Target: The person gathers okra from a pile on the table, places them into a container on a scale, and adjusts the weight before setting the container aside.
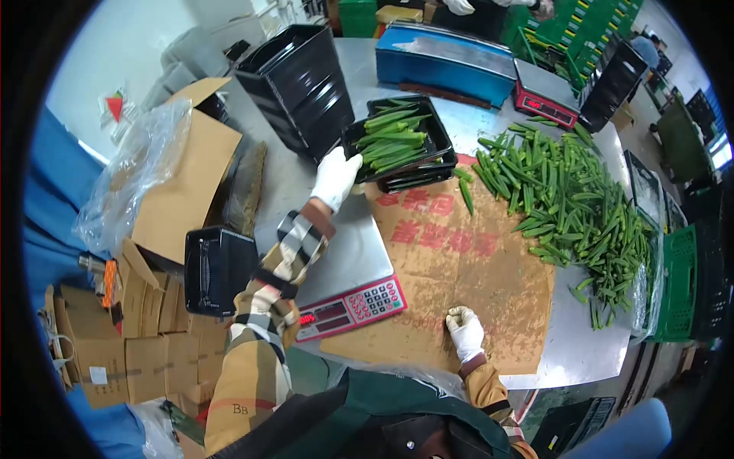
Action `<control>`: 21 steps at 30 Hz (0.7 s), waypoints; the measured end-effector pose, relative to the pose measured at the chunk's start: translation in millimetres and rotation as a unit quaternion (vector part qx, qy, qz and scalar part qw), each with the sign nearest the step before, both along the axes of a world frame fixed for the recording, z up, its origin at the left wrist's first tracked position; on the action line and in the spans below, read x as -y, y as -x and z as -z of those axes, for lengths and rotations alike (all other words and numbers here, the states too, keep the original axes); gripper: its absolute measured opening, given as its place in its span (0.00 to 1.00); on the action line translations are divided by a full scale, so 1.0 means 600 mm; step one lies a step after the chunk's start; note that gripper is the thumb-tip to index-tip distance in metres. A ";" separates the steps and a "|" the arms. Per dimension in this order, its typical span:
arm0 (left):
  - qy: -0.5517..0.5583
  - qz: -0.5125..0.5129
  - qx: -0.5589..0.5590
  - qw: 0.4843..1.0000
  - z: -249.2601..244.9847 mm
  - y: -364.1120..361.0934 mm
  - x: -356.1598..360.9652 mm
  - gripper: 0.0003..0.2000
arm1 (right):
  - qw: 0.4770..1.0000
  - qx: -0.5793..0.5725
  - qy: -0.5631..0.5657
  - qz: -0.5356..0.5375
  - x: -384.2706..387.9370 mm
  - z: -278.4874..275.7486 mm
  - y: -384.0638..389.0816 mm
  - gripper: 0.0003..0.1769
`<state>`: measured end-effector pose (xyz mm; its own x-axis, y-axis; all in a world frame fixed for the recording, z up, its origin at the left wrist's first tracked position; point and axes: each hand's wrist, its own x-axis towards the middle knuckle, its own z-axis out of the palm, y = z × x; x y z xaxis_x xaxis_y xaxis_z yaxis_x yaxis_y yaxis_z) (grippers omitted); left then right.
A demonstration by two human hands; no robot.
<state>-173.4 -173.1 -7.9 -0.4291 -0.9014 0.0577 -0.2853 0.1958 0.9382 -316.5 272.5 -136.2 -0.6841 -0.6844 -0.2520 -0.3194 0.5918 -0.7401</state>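
My left hand [336, 180], in a white glove, is closed on the near left edge of a black plastic tray [439, 139] of green okra [391, 139]. Under and beside that tray are more black trays [419, 177], one partly behind it. My right hand [465, 335], also gloved, rests low over the stained cardboard sheet [489, 283], its fingers loosely curled, with nothing visible in them. Left of the sheet stands a scale [348, 256] with a red keypad panel. A large pile of loose okra [569, 206] covers the right side of the table.
A tall stack of black trays [294, 88] stands at the back left, with another black tray [222, 271] below it. Cardboard boxes [187, 187] line the left. Behind are a blue machine [447, 65] and a second scale [547, 88]. A green crate [680, 283] is at right.
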 end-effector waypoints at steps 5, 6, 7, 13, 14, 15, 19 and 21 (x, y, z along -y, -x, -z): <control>0.082 -0.052 0.184 0.978 0.049 0.099 0.074 0.20 | 1.000 -0.012 -0.012 0.000 0.005 -0.018 -0.004 0.07; 0.052 -0.044 0.155 0.986 0.056 0.098 0.082 0.21 | 1.000 -0.008 -0.004 0.001 0.005 -0.016 -0.004 0.07; 0.021 -0.039 0.127 0.991 0.059 0.097 0.088 0.21 | 1.000 -0.004 0.004 0.002 0.003 -0.012 -0.003 0.07; 0.143 -0.094 0.067 0.983 -0.089 -0.077 -0.037 0.28 | 1.000 -0.016 -0.002 0.003 -0.003 0.010 -0.001 0.07; 0.185 -0.103 0.081 0.974 -0.127 -0.123 -0.066 0.27 | 1.000 -0.023 0.000 0.002 0.001 0.009 -0.001 0.07; 0.291 -0.145 0.151 0.933 -0.149 -0.175 -0.096 0.25 | 0.998 -0.062 -0.012 -0.012 0.006 -0.015 -0.002 0.07; 0.285 -0.341 0.371 0.815 -0.147 -0.385 -0.194 0.24 | 0.997 -0.061 -0.036 -0.025 0.009 -0.015 0.003 0.07; 0.202 -0.304 0.339 0.867 -0.076 -0.509 -0.221 0.22 | 0.997 -0.060 -0.044 -0.036 0.012 -0.027 0.003 0.07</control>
